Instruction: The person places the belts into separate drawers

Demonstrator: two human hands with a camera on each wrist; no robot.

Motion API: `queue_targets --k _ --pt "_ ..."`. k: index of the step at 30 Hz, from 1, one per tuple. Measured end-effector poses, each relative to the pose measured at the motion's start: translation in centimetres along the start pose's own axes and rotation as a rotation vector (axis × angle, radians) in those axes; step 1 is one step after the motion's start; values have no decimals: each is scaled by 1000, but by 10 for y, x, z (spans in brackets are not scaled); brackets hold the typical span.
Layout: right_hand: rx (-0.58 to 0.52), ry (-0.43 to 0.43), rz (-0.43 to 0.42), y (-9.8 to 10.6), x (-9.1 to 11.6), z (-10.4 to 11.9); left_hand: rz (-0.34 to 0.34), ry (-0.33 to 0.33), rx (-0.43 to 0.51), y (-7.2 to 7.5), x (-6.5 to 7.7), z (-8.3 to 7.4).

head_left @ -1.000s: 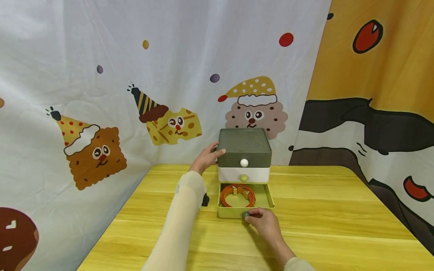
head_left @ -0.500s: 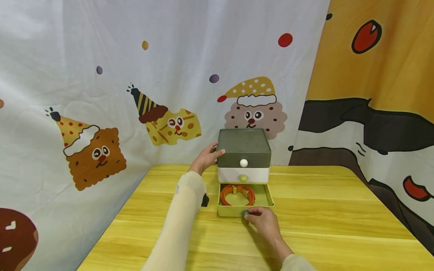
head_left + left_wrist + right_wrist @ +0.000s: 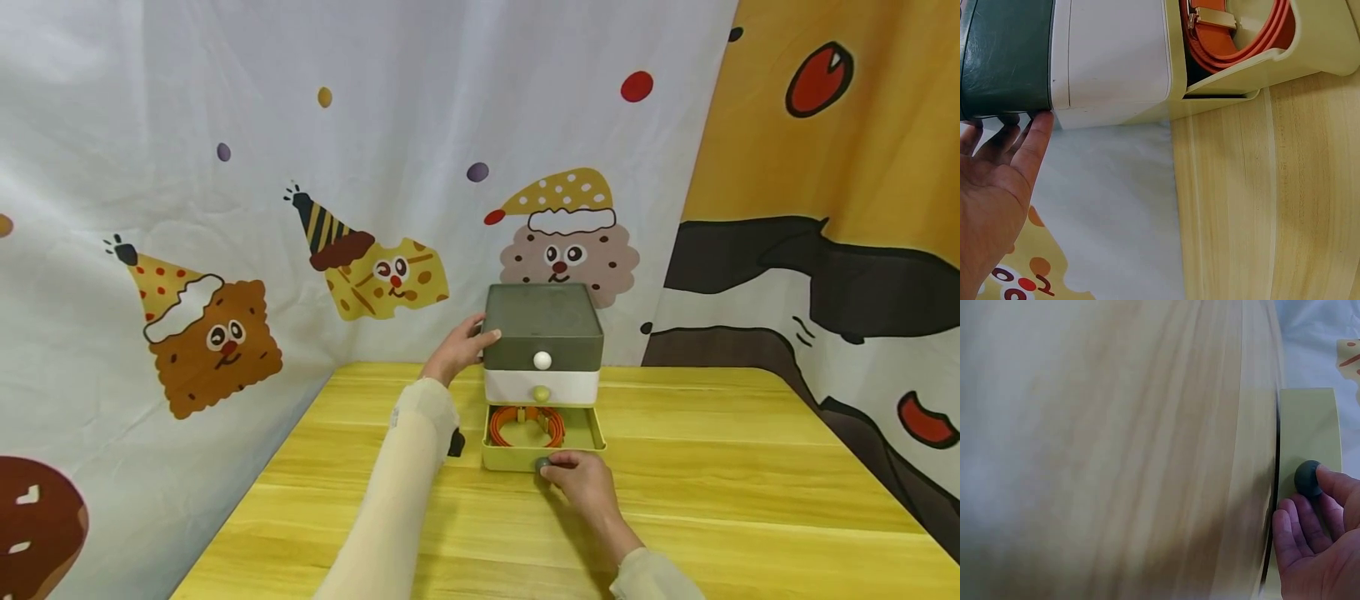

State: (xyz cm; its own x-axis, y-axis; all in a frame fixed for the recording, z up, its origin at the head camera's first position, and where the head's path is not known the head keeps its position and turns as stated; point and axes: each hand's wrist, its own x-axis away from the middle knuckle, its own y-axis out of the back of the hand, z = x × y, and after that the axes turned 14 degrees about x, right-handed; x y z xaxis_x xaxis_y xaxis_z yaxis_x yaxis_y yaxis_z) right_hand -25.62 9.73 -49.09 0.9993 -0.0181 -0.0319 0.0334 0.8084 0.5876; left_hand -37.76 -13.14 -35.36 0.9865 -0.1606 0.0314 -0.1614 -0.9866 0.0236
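Observation:
A small three-tier drawer box (image 3: 542,387) stands on the table, dark green on top, white in the middle and yellow-green below. Its bottom drawer (image 3: 510,458) is pulled partway out, with a coiled orange belt (image 3: 495,437) inside, its gold-coloured buckle visible in the left wrist view. My right hand (image 3: 588,487) pinches the dark round knob (image 3: 1307,478) on that drawer's front between thumb and fingers. With extended fingers, my left hand (image 3: 997,181) rests against the left side of the dark green tier (image 3: 1010,59). The white and yellow-green upper knobs are untouched.
The box stands on a wood-grain table (image 3: 712,467), near its back edge. A printed curtain (image 3: 390,100) hangs close behind. Beside the left sleeve lies a small black object (image 3: 456,443), partly hidden by that arm.
The bottom drawer has slid inward a little, with my right hand moving along on its knob. The left hand keeps its place on the box's side.

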Motion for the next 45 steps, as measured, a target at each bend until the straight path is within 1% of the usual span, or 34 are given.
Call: queue_targets --k 8,16,28,32,36,40,43,45 --pt "26 1 -15 -3 -9 0 4 4 15 1 0 0" --pt "18 -9 -4 -4 -16 3 -3 4 4 2 0 2" --pt "53 26 -32 -5 -28 3 -9 1 8 0 -1 1" --pt "58 21 -30 -5 -33 4 1 4 9 1 -2 0" --pt "65 16 -27 -6 -37 5 28 30 17 3 -2 -2" --pt "66 13 -31 -6 -41 5 17 21 8 1 -2 -2" --pt "74 17 -39 -7 -45 5 -6 -1 0 0 -1 -1" --pt "75 15 -43 -8 -48 5 -6 1 1 0 -1 -1"
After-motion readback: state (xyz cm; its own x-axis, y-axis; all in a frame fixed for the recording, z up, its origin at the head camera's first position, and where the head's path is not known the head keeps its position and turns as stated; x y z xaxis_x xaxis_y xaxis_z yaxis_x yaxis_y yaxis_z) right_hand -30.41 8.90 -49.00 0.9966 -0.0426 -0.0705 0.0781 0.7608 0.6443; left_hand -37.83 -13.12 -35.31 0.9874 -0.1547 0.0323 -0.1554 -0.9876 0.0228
